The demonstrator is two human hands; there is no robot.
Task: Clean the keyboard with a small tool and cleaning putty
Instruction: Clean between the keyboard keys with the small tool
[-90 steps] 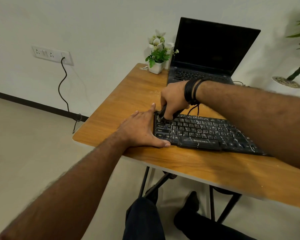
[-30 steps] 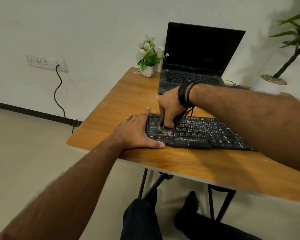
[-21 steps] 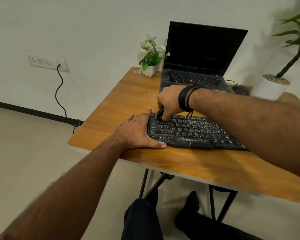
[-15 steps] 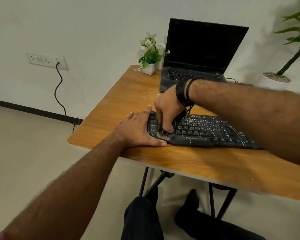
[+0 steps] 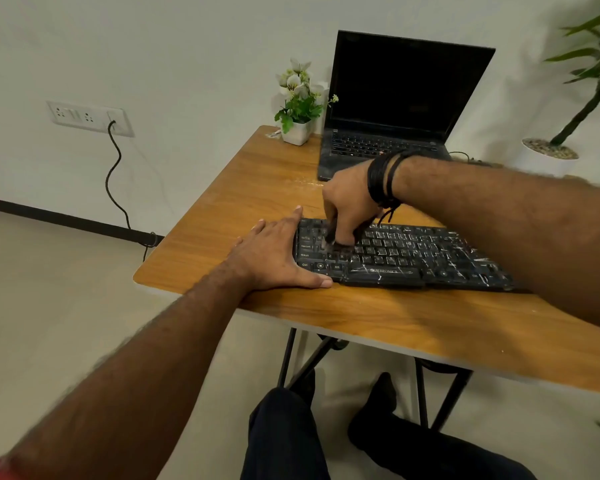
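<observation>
Open laptop (image 5: 392,109), flowerpot (image 5: 297,131) on table (image 5: 257,188)

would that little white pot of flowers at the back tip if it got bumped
Probably. The small white square pot carries flowers spreading wider and taller than itself, so it looks top-heavy. It likely weighs little, and on the smooth wooden table might slide first.

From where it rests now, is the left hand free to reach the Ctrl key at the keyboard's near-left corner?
Probably yes. The left hand lies flat against the left end of the keyboard, its thumb along the front edge beside the Ctrl key. The right hand works further back, not in the way.
</observation>
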